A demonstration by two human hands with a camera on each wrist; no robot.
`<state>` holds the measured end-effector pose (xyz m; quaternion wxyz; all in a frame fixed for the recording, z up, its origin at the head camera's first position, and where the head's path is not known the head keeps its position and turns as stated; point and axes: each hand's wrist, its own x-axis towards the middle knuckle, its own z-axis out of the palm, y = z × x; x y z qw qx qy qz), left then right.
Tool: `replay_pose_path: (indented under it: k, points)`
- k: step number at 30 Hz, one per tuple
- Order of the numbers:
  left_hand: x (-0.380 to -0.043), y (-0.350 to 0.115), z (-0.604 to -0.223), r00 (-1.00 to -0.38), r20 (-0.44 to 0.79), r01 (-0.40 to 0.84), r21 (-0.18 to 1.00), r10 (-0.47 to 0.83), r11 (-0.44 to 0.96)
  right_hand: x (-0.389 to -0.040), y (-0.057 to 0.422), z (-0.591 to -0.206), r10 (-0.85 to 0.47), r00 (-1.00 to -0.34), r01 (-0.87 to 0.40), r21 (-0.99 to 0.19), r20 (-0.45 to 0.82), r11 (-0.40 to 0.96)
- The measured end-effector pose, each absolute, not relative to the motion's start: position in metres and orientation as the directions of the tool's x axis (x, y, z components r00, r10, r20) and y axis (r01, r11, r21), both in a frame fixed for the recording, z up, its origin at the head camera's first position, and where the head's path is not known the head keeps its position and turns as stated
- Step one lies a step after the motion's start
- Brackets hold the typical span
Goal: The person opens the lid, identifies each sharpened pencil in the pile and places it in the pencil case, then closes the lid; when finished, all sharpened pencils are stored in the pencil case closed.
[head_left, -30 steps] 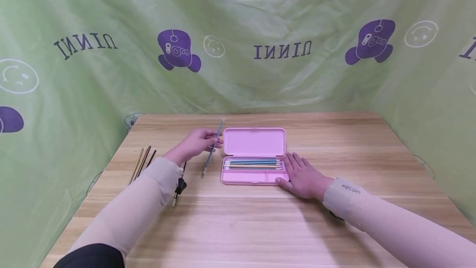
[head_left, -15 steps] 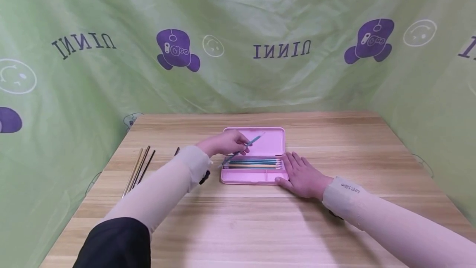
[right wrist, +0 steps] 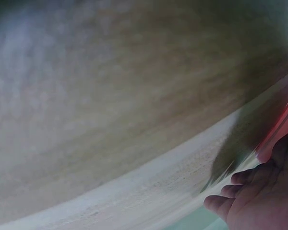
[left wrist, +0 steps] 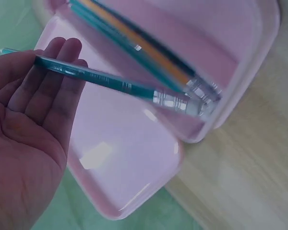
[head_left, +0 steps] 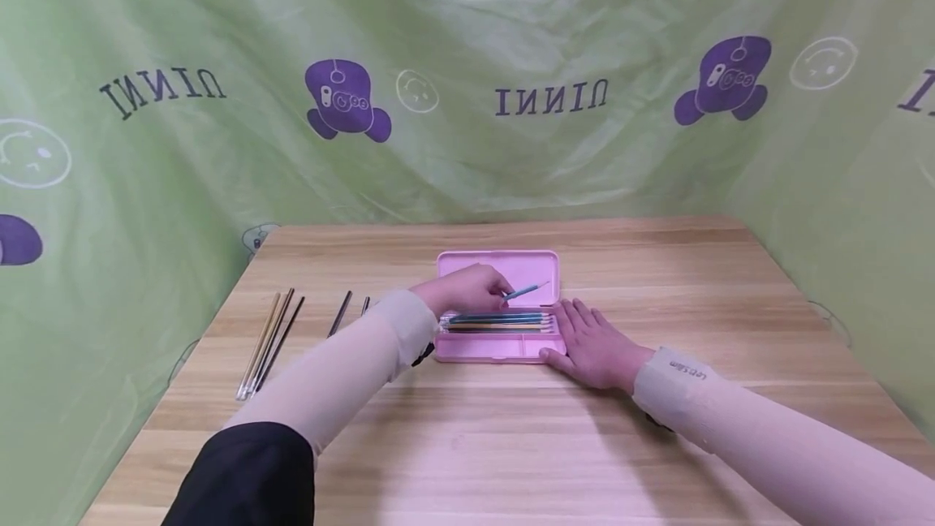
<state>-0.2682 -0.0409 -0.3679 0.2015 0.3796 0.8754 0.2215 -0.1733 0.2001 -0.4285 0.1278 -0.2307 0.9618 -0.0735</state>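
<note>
My left hand (head_left: 478, 289) pinches a teal pencil (left wrist: 105, 81) between thumb and fingertips, over the open pink pencil case (head_left: 478, 349). In the left wrist view the pencil's eraser end hangs near the case's end wall, above the pencils inside. Several pencils (head_left: 504, 322), teal and one orange-yellow, lie side by side in the case's long rear compartment. My right hand (head_left: 595, 345) rests with straight fingers against the case's right end, thumb at its front corner. In the right wrist view only part of this hand (right wrist: 264, 196) shows, beside the pink edge.
Several pencils (head_left: 269, 343), tan and dark, lie on the wooden table (head_left: 526, 445) at the left. Two dark pencils (head_left: 339, 313) lie nearer, partly hidden by my left sleeve. The case's lid (head_left: 526, 266) stands open at the back; a green printed cloth (head_left: 467, 161) hangs behind.
My left hand has carried the teal pencil rightward from beside the case to above it, turning it closer to the case's length. The right hand has stayed in place.
</note>
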Motion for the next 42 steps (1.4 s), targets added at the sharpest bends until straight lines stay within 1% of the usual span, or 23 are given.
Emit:
replay_pose_path:
  k: [4,8,11,13,17,21,25,29,31,32,34,38,40,42]
  points:
    - [-0.267,-0.041,-0.374,-0.616,-0.196,0.604,0.505,0.763,0.617,-0.172,0.2,-0.429,-0.47,-0.858,-0.433,-0.198,-0.21,0.879]
    - [-0.265,-0.038,-0.376,-0.598,-0.191,0.621,0.504,0.778,0.601,-0.172,0.2,-0.428,-0.467,-0.86,-0.432,-0.192,-0.205,0.881]
    - [-0.263,-0.035,-0.378,-0.589,-0.214,0.627,0.488,0.78,0.607,-0.173,0.2,-0.428,-0.468,-0.861,-0.433,-0.196,-0.199,0.88]
    - [-0.261,-0.033,-0.379,-0.583,-0.236,0.64,0.455,0.777,0.619,-0.173,0.2,-0.428,-0.47,-0.861,-0.435,-0.196,-0.196,0.879]
    - [-0.259,-0.03,-0.382,-0.583,-0.261,0.657,0.405,0.769,0.635,-0.172,0.2,-0.43,-0.472,-0.861,-0.439,-0.194,-0.19,0.877]
    - [-0.259,-0.03,-0.385,-0.585,-0.269,0.657,0.395,0.765,0.642,-0.171,0.199,-0.431,-0.475,-0.86,-0.442,-0.194,-0.183,0.876]
    - [-0.26,-0.033,-0.388,-0.585,-0.255,0.659,0.404,0.77,0.634,-0.172,0.2,-0.433,-0.472,-0.862,-0.437,-0.2,-0.184,0.877]
    - [-0.262,-0.04,-0.387,-0.594,-0.204,0.666,0.419,0.779,0.617,-0.173,0.2,-0.432,-0.463,-0.866,-0.427,-0.203,-0.189,0.881]
    - [-0.263,-0.046,-0.384,-0.614,-0.161,0.659,0.434,0.773,0.614,-0.173,0.199,-0.43,-0.462,-0.866,-0.424,-0.209,-0.191,0.881]
    - [-0.265,-0.05,-0.381,-0.635,-0.137,0.645,0.447,0.76,0.62,-0.173,0.199,-0.429,-0.463,-0.865,-0.424,-0.214,-0.193,0.88]
    - [-0.269,-0.058,-0.375,-0.698,-0.083,0.599,0.478,0.711,0.643,-0.173,0.199,-0.428,-0.467,-0.862,-0.423,-0.227,-0.197,0.877]
    - [-0.281,-0.075,-0.367,-0.855,0.033,0.435,0.59,0.517,0.681,-0.172,0.2,-0.427,-0.474,-0.857,-0.426,-0.241,-0.201,0.872]
    - [-0.286,-0.083,-0.367,-0.904,0.062,0.367,0.62,0.423,0.693,-0.172,0.2,-0.427,-0.474,-0.858,-0.426,-0.24,-0.2,0.872]
    - [-0.288,-0.089,-0.369,-0.927,0.062,0.327,0.614,0.37,0.718,-0.171,0.2,-0.427,-0.472,-0.859,-0.426,-0.235,-0.198,0.874]
